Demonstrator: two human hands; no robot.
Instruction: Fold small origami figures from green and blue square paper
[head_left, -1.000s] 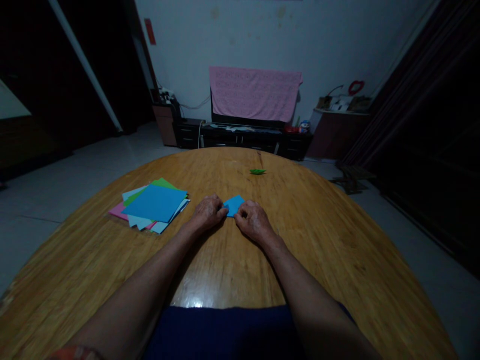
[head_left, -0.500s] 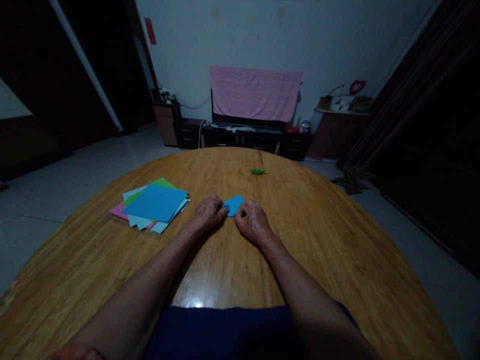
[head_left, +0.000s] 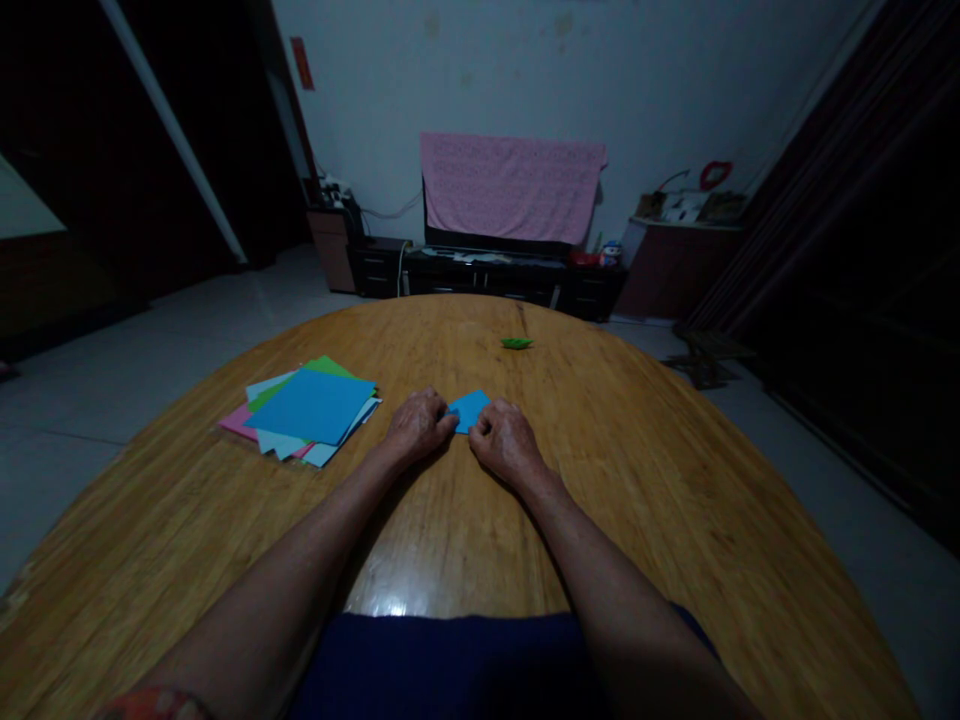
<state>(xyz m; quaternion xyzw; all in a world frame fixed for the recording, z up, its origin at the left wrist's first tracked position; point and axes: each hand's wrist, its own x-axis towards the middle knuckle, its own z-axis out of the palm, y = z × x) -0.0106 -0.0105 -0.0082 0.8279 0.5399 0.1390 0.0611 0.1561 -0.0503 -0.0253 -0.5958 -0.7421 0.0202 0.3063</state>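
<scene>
A small folded piece of blue paper (head_left: 470, 408) lies on the wooden table between my hands, a corner pointing away from me. My left hand (head_left: 421, 424) is closed at its left edge, the thumb resting on the paper. At the right edge my right hand (head_left: 506, 440) is closed too, thumb and forefinger pinching the paper's near right side. Parts of both side edges are hidden under my fingers. Farther off on the table sits a small folded green paper piece (head_left: 516, 343).
Left of my hands is a fanned stack of coloured paper sheets (head_left: 311, 405), a blue one on top. The round wooden table (head_left: 637, 520) spreads around my arms. Beyond its far edge stand a low black cabinet (head_left: 480, 275) and a screen draped with a pink cloth (head_left: 514, 185).
</scene>
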